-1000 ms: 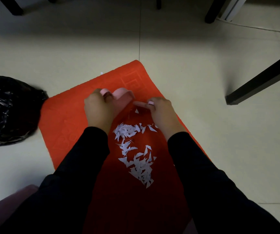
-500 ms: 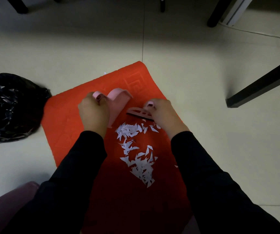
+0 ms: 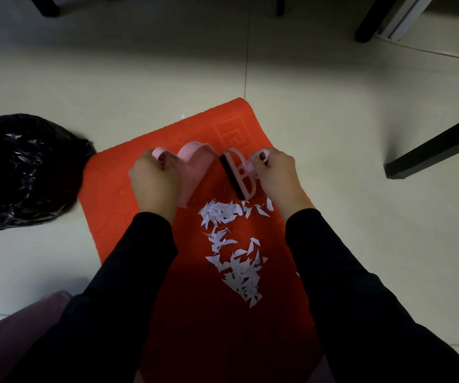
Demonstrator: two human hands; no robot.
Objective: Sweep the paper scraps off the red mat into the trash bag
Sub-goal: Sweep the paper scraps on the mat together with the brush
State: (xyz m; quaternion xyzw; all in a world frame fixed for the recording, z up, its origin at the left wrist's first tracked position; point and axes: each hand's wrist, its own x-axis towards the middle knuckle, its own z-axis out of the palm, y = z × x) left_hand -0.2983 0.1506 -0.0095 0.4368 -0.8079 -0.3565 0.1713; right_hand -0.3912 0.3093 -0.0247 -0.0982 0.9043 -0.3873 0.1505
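A red mat (image 3: pixel 117 189) lies on the tiled floor with several white paper scraps (image 3: pixel 233 244) scattered down its middle. My left hand (image 3: pixel 155 183) grips the handle of a pink dustpan (image 3: pixel 195 170), which stands tilted on the mat just beyond the scraps. My right hand (image 3: pixel 276 172) holds a small pink brush (image 3: pixel 240 174) by its handle, black bristles facing left toward the dustpan, right above the nearest scraps. The black trash bag (image 3: pixel 21 172) sits on the floor at the mat's left edge.
A dark table leg (image 3: pixel 438 147) slants in from the right. More furniture legs (image 3: pixel 369 20) and a white cable (image 3: pixel 430 52) lie at the back. A purplish cushion (image 3: pixel 15 322) shows at the lower left.
The brush has come apart from the dustpan. My right hand swung it upright and a little to the right, while my left hand shifted the dustpan slightly left.
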